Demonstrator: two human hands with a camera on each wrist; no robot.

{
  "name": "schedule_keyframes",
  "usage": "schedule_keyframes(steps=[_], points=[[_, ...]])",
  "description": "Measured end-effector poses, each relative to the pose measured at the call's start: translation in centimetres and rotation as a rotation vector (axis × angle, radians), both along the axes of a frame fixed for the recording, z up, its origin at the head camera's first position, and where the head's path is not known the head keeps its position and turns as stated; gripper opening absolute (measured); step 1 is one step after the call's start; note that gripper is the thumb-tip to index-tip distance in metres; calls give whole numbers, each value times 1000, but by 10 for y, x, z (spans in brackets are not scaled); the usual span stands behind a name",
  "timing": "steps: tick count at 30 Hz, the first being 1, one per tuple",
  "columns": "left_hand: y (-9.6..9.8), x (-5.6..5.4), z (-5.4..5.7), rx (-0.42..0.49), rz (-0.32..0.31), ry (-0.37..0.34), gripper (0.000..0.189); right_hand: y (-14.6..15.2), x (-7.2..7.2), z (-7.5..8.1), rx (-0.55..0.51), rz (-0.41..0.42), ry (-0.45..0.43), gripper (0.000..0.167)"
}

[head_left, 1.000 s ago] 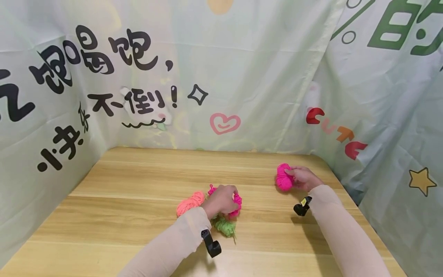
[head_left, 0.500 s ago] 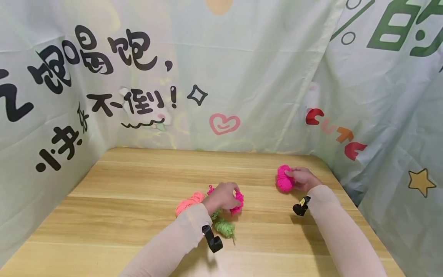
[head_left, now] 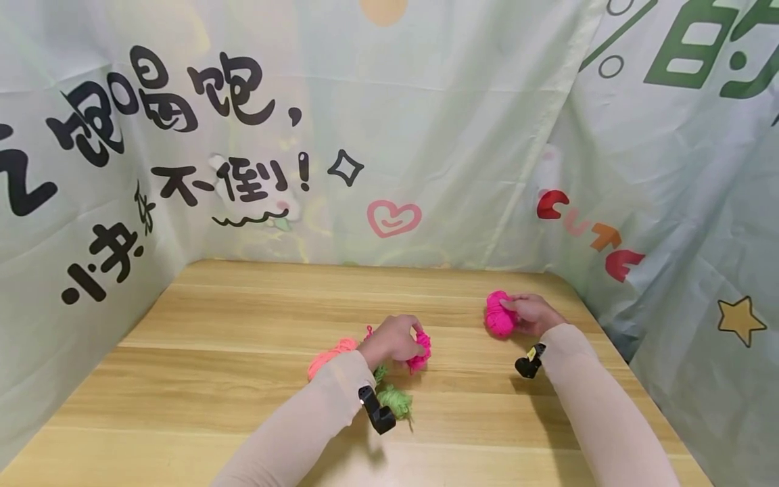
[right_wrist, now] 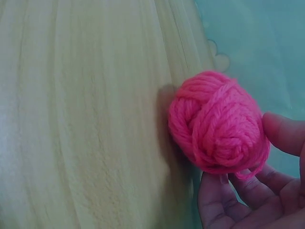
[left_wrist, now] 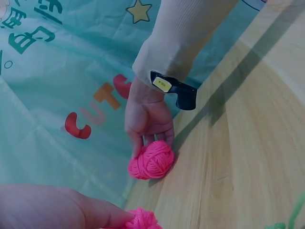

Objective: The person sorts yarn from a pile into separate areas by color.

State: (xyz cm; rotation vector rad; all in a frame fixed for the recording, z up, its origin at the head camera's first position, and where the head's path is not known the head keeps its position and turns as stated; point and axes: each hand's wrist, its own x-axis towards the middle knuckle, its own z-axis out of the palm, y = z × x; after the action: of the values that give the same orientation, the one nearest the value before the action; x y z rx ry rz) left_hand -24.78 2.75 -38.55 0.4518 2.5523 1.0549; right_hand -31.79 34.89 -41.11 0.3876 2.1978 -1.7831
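Note:
Toward the table's right rear, my right hand (head_left: 532,313) holds a bright pink ball of yarn (head_left: 500,315). In the right wrist view, the thumb is at one side of this ball (right_wrist: 219,124) and the fingers are curled under it. Near the middle, my left hand (head_left: 394,338) pinches a second bundle of pink yarn (head_left: 421,352), partly hidden behind the hand. The left wrist view shows only the tip of that pink bundle (left_wrist: 143,219) at the thumb. A coral yarn skein (head_left: 331,357) lies left of the left hand, partly covered by the sleeve. Green yarn (head_left: 395,400) lies just in front.
The wooden table (head_left: 243,304) has a printed fabric backdrop (head_left: 462,169) along its back and sides. Black wrist cameras stick out from both sleeves, the left one (head_left: 379,411) close to the green yarn.
My left hand has moved slightly up and to the right with its pink yarn, uncovering more of the green yarn. The right hand stays almost still with its ball.

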Motion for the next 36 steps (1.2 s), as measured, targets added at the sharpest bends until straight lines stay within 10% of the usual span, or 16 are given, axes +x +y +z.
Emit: schedule_keyframes(steps=[36], points=[[23, -24, -9, 243, 43, -184, 28, -1, 1, 5, 34, 11, -34, 56]])
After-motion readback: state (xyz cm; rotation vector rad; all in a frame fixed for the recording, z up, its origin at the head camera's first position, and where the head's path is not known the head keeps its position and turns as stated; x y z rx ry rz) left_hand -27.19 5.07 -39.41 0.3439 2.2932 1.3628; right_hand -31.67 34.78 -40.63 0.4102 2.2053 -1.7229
